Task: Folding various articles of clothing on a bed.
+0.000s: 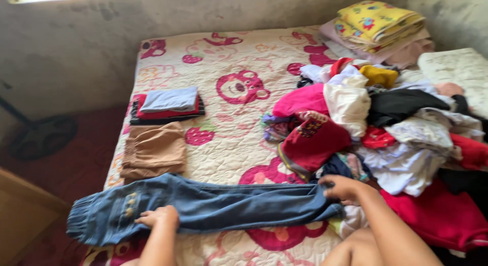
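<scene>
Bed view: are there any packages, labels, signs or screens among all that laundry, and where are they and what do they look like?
No packages, labels, signs or screens show.
Nearest thing: a small yellow stitched patch on the long blue denim trousers, by the left hand.
Printed pink cartoon bears and strawberries cover the cream quilted bedsheet.

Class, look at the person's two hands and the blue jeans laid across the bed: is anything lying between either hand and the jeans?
Nothing visible does. The left hand rests flat on the jeans near the cuffed leg end, and the right hand presses on the waist end, beside the pile of unfolded clothes.
</scene>
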